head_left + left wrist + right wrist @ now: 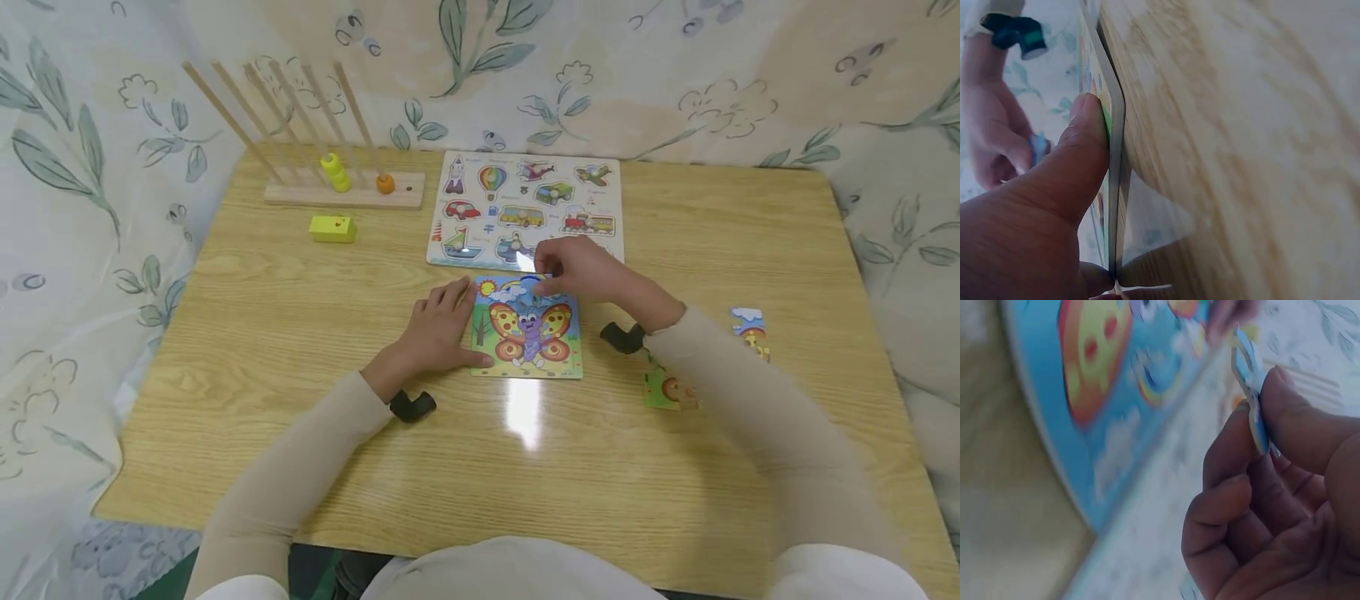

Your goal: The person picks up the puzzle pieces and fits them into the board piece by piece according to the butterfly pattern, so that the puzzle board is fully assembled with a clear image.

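Observation:
A square butterfly puzzle (531, 337) lies on the table in front of the person. The left hand (438, 333) rests at its left side, fingers spread and fairly straight, thumb on the lower left corner. In the left wrist view the thumb (1082, 140) lies against the puzzle's face near its edge. Above the puzzle's upper right part, the right hand (581, 268) pinches a small blue puzzle piece (1249, 372) between thumb and index finger. The other right fingers are curled. The piece is seen nearly edge-on in the right wrist view, so its picture is mostly hidden.
Behind the puzzle lies a vehicle peg board (491, 237). A wooden rack (292, 193) with upright rods and a yellow block (332, 229) stand at the back left. Loose puzzle pieces (748, 321) lie to the right, some partly hidden by the right forearm.

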The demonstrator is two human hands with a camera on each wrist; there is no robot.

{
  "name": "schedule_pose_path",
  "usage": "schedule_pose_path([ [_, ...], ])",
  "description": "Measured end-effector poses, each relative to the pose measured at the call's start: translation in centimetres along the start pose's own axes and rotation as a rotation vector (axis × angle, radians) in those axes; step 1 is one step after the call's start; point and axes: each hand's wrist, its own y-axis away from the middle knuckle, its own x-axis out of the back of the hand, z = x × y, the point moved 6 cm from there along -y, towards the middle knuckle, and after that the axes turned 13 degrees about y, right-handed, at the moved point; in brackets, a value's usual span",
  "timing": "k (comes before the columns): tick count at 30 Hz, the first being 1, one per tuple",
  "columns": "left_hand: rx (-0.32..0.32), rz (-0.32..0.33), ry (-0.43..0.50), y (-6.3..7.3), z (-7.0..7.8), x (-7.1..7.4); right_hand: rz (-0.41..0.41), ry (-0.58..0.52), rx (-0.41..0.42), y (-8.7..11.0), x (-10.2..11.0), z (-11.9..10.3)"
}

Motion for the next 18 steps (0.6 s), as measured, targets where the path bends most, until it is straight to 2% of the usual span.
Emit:
schedule_pose_path([
  [6,0.011,-0.005,-0.017,-0.1,-0.1,-0.1,-0.026,0.004,-0.034,-1.6,-2.3,-0.4],
  [13,0.009,0.002,-0.011,-0.1,0.0,-0.1,0.008,0.017,-0.142,-1.8,-2.8,0.6],
  [18,0.007,0.001,-0.011,-0.1,-0.1,-0.2,0.024,-0.008,-0.165,-1.6,-2.9,0.8],
])
